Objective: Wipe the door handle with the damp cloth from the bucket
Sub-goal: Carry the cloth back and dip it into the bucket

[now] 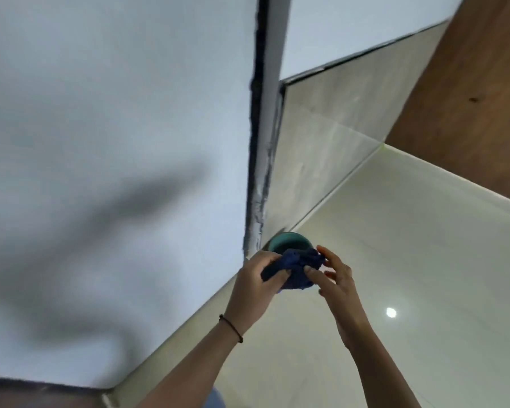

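Both forearms reach out from below, a thin dark band (231, 328) around the left wrist. Her or his left hand (255, 282) is clamped on one end of a bunched blue cloth (292, 267), thumb pressed over it; the right hand (333, 278) has its fingers spread, only the tips touching the other end. The cloth hangs just above a small teal bucket (289, 241) that stands on the pale glossy floor (424, 260), tight against the foot of the white wall (115, 113). No door handle is in view — possibly it belongs to the wooden panel (468, 98) at upper right, though I cannot tell. If the cloth is still sodden, it could drip across those shiny tiles and leave a slippery patch — and the loose right-hand hold could let one end fall.
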`<state>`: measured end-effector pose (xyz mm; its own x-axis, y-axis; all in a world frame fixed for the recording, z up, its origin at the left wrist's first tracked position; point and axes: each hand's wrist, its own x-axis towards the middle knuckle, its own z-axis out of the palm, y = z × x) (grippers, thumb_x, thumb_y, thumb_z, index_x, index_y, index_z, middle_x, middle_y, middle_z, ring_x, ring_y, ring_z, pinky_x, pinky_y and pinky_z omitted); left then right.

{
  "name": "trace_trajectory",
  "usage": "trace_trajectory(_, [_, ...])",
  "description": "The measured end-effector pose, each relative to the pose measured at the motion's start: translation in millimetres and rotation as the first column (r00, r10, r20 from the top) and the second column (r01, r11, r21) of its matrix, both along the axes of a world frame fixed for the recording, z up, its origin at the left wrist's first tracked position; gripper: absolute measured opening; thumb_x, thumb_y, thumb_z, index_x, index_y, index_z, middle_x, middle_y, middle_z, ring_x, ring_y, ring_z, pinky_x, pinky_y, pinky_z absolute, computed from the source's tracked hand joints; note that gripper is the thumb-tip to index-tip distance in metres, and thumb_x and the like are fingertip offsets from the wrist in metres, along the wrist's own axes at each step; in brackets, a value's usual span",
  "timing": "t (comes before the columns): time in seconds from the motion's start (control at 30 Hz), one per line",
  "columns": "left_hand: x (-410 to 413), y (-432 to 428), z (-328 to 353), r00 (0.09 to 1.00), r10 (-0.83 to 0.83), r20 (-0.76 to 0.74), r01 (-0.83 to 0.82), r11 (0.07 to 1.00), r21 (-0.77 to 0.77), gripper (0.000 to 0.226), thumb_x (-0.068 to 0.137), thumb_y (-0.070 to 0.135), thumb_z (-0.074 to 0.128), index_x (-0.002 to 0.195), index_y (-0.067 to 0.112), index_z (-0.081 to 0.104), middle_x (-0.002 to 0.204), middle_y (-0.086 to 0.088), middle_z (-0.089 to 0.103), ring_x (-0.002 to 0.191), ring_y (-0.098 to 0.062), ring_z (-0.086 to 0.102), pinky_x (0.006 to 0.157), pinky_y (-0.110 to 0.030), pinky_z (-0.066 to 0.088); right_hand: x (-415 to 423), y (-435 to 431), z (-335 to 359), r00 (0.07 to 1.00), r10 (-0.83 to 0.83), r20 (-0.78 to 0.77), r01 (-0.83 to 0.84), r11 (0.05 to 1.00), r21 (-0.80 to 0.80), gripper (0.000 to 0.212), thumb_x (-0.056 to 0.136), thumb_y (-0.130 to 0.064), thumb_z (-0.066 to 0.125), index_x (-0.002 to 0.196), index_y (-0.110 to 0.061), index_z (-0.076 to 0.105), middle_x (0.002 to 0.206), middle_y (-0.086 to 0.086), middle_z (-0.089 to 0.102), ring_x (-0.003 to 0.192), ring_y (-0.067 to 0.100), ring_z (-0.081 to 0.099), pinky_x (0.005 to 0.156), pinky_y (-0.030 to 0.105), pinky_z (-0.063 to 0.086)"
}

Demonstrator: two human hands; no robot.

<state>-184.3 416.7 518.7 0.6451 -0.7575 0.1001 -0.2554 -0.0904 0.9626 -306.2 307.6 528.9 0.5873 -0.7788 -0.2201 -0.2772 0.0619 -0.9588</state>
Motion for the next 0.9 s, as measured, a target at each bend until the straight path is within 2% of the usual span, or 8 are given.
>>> trace_trajectory(0.1, [1.1, -50.8, -1.3, 0.985, -0.058, -0.161, 0.062, 0.998, 0.019, 0.008, 0.083, 0.020, 0.068, 0.084, 0.028, 0.066, 0.077, 0.010, 0.070, 0.075, -0.001, 0.064, 0.065, -0.015, 0.049, -14.3, -52.9, -5.0, 0.989, 0.121, -0.083, -0.129, 0.988, -0.086, 0.046, 0.074, -0.032, 0.069, 0.116, -0.047, 0.056, 0.131, -0.011, 0.042, 0.127, 0.017, 0.039, 0.106, 0.041, 0.040])
trace_trajectory(0.2, [16.2, -106.5, -10.4, 0.941, -0.069, -0.331, 0.090, 0.995, 0.047, 0.015, 0.086, 0.011, 0.067, 0.080, 0.024, 0.070, 0.075, 0.009, 0.074, 0.076, -0.005, 0.067, 0.066, -0.018, 0.052, -12.1, -110.1, -19.6, 0.984, 0.169, -0.063, -0.169, 0.986, 0.007, 0.049, 0.059, -0.038, 0.076, 0.105, -0.045, 0.060, 0.130, -0.004, 0.054, 0.117, 0.018, 0.054, 0.099, 0.040, 0.048])
trace_trajectory(0.27, [31.2, -140.6, -25.0, 0.892, -0.062, -0.448, 0.105, 0.992, 0.071, 0.003, 0.082, 0.020, 0.071, 0.085, 0.021, 0.073, 0.087, -0.003, 0.076, 0.086, -0.015, 0.069, 0.076, -0.028, 0.054, -4.5, -144.7, -35.6, 0.985, 0.168, 0.044, -0.173, 0.968, 0.182, 0.049, 0.063, -0.022, 0.079, 0.109, -0.027, 0.063, 0.117, 0.001, 0.065, 0.102, 0.016, 0.064, 0.082, 0.030, 0.055])
trace_trajectory(0.4, [68.7, -221.5, -88.6, 0.783, -0.026, -0.621, 0.145, 0.979, 0.143, 0.039, 0.064, 0.039, 0.072, 0.094, 0.014, 0.074, 0.106, -0.022, 0.071, 0.102, -0.034, 0.066, 0.093, -0.047, 0.049, 30.8, -215.1, -85.4, 0.997, 0.031, 0.072, -0.059, 0.905, 0.422, 0.053, 0.068, -0.005, 0.075, 0.117, -0.002, 0.054, 0.102, 0.015, 0.068, 0.085, 0.026, 0.067, 0.064, 0.031, 0.056])
trace_trajectory(0.6, [110.7, -319.0, -192.2, 0.729, 0.093, -0.678, 0.201, 0.918, 0.342, 0.082, 0.052, 0.045, 0.082, 0.118, 0.003, 0.060, 0.106, -0.016, 0.072, 0.101, -0.034, 0.067, 0.093, -0.051, 0.052, 83.1, -307.6, -172.8, 0.981, -0.187, -0.048, 0.183, 0.819, 0.543, 0.049, 0.077, 0.000, 0.073, 0.121, -0.016, 0.057, 0.113, 0.013, 0.070, 0.101, 0.033, 0.068, 0.078, 0.041, 0.059])
trace_trajectory(0.7, [129.2, -359.7, -248.2, 0.619, 0.249, -0.745, 0.090, 0.920, 0.382, 0.071, 0.058, 0.028, 0.082, 0.119, 0.000, 0.057, 0.108, -0.018, 0.071, 0.100, -0.036, 0.067, 0.090, -0.049, 0.053, 111.8, -351.1, -236.0, 0.983, -0.169, -0.070, 0.171, 0.706, 0.687, 0.045, 0.079, -0.013, 0.069, 0.122, -0.002, 0.061, 0.115, 0.020, 0.070, 0.104, 0.035, 0.067, 0.087, 0.046, 0.055])
trace_trajectory(0.8, [145.1, -389.2, -314.2, 0.530, 0.371, -0.763, 0.006, 0.898, 0.441, 0.064, 0.063, 0.014, 0.077, 0.122, 0.001, 0.055, 0.115, -0.022, 0.067, 0.106, -0.042, 0.063, 0.093, -0.054, 0.051, 138.8, -385.3, -308.4, 0.969, -0.098, -0.228, 0.234, 0.662, 0.712, 0.037, 0.082, -0.013, 0.069, 0.115, 0.001, 0.064, 0.107, 0.023, 0.072, 0.093, 0.034, 0.071, 0.073, 0.038, 0.058])
trace_trajectory(0.9, [160.0, -423.3, -400.6, 0.510, 0.491, -0.707, -0.069, 0.842, 0.535, 0.070, 0.052, 0.024, 0.080, 0.117, 0.006, 0.058, 0.115, -0.022, 0.066, 0.106, -0.041, 0.063, 0.096, -0.058, 0.048, 168.4, -420.9, -402.7, 0.951, -0.023, -0.307, 0.233, 0.705, 0.669, 0.019, 0.090, -0.002, 0.059, 0.108, -0.006, 0.065, 0.101, 0.020, 0.072, 0.082, 0.031, 0.072, 0.061, 0.033, 0.061])
